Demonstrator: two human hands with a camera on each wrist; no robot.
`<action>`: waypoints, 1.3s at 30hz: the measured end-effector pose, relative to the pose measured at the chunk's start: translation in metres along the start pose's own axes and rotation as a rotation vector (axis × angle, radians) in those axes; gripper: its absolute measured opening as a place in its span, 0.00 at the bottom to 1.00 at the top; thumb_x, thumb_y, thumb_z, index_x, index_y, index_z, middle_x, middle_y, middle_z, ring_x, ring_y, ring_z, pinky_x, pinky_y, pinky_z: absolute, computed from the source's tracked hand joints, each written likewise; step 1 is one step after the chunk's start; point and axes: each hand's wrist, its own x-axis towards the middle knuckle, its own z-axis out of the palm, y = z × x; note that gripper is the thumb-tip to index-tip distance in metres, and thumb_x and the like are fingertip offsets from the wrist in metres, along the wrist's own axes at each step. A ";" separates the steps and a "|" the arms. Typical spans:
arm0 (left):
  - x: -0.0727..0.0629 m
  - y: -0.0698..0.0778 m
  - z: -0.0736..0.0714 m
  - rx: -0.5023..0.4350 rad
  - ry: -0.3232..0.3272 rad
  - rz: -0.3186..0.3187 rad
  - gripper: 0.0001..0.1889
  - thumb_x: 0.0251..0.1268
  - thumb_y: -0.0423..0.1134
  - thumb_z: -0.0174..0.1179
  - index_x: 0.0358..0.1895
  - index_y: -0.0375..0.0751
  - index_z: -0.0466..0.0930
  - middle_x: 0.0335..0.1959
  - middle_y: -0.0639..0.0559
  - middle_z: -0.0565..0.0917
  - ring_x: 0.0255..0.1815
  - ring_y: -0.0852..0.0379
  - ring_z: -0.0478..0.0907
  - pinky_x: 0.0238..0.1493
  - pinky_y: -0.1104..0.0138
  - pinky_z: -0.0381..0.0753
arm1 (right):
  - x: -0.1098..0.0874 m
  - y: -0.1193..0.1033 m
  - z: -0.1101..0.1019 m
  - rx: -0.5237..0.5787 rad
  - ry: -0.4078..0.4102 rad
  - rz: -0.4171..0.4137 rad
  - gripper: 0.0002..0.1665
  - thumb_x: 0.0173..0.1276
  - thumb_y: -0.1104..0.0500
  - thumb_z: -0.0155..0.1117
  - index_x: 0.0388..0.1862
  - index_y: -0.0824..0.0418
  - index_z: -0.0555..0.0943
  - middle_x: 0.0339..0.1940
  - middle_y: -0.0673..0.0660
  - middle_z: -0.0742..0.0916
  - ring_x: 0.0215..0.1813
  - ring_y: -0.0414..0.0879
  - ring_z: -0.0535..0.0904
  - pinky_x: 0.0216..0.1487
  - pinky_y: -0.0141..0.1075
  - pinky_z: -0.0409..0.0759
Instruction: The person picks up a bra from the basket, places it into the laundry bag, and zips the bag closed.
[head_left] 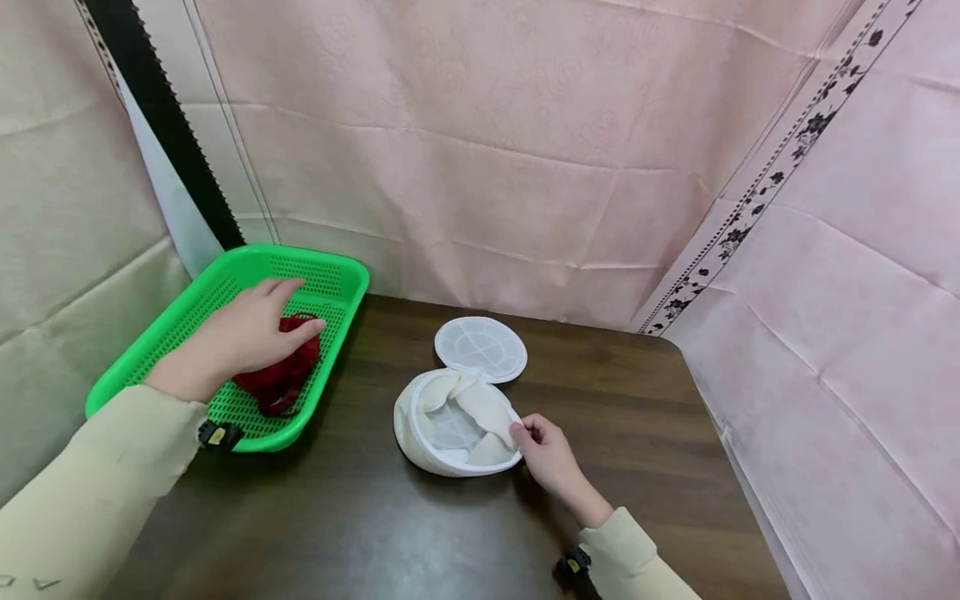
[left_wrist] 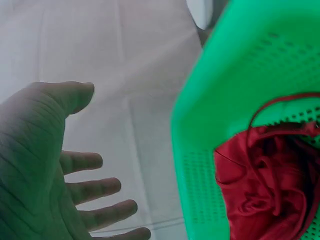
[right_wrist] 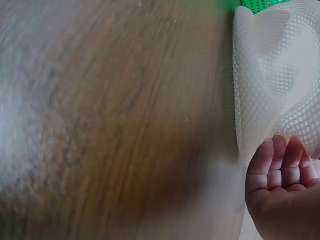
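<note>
My left hand (head_left: 236, 337) hovers over a green perforated basket (head_left: 266, 440), thumb and fingers spread apart and holding nothing. Beneath it in the basket lies a crumpled dark red satiny garment (head_left: 298, 371) with thin straps, partly covered by the hand in the head view. In the left wrist view, the red garment (left_wrist: 270, 185) lies to the right of the hand. At the table's middle stands a round white mesh laundry bag (head_left: 408, 429), its mouth open and its round lid (head_left: 480, 348) folded back. The fingers and thumb of my right hand (head_left: 553, 460) pinch the right side of its rim.
The dark wooden table (head_left: 615, 400) bears the basket at left and the bag at its middle. Pale pink cloth (head_left: 487, 167) hangs behind, and more cloth flanks both sides. A black toothed-edge strip (head_left: 172, 125) slants down behind the basket.
</note>
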 end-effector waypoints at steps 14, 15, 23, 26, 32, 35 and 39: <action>0.023 -0.041 0.028 0.076 -0.220 -0.051 0.48 0.76 0.55 0.63 0.80 0.20 0.54 0.76 0.14 0.59 0.75 0.14 0.57 0.70 0.27 0.63 | -0.001 0.000 0.003 0.002 -0.015 -0.021 0.11 0.83 0.57 0.62 0.42 0.64 0.82 0.27 0.53 0.78 0.24 0.46 0.74 0.28 0.34 0.75; 0.023 -0.042 0.030 0.062 -0.239 -0.053 0.48 0.75 0.55 0.63 0.80 0.20 0.54 0.76 0.14 0.59 0.74 0.14 0.58 0.69 0.28 0.65 | 0.000 0.000 0.003 0.001 -0.017 -0.021 0.11 0.83 0.57 0.62 0.42 0.64 0.82 0.27 0.53 0.78 0.25 0.46 0.75 0.28 0.34 0.76; 0.021 -0.057 0.042 -0.057 -0.409 -0.089 0.56 0.69 0.59 0.69 0.82 0.23 0.49 0.73 0.13 0.59 0.71 0.18 0.62 0.59 0.31 0.74 | 0.000 0.002 0.004 0.006 -0.008 -0.009 0.11 0.83 0.57 0.62 0.41 0.64 0.82 0.26 0.52 0.78 0.24 0.46 0.74 0.28 0.34 0.75; 0.023 -0.060 0.048 -0.059 -0.427 -0.094 0.59 0.66 0.59 0.71 0.82 0.23 0.46 0.73 0.11 0.56 0.71 0.16 0.60 0.59 0.30 0.74 | -0.001 0.003 0.006 0.018 -0.003 -0.008 0.11 0.82 0.58 0.63 0.40 0.64 0.82 0.26 0.52 0.77 0.23 0.46 0.74 0.27 0.34 0.74; 0.025 -0.055 0.051 -0.018 -0.439 -0.100 0.62 0.62 0.56 0.74 0.82 0.22 0.43 0.75 0.09 0.53 0.74 0.12 0.55 0.63 0.27 0.70 | -0.003 0.002 0.007 0.025 -0.017 -0.011 0.12 0.83 0.56 0.62 0.41 0.65 0.82 0.26 0.52 0.77 0.23 0.46 0.74 0.27 0.34 0.75; 0.027 -0.055 0.052 -0.002 -0.442 -0.107 0.61 0.62 0.53 0.75 0.81 0.20 0.43 0.75 0.09 0.52 0.75 0.12 0.55 0.64 0.28 0.70 | -0.004 0.000 0.008 0.030 -0.012 -0.012 0.12 0.83 0.57 0.62 0.41 0.65 0.82 0.26 0.52 0.77 0.23 0.46 0.74 0.27 0.34 0.75; 0.031 -0.059 0.053 0.028 -0.417 -0.101 0.56 0.63 0.45 0.75 0.79 0.16 0.46 0.73 0.08 0.56 0.73 0.13 0.58 0.63 0.30 0.72 | -0.005 -0.001 0.011 0.048 0.002 -0.015 0.11 0.82 0.58 0.63 0.41 0.65 0.82 0.25 0.51 0.77 0.23 0.48 0.74 0.26 0.34 0.74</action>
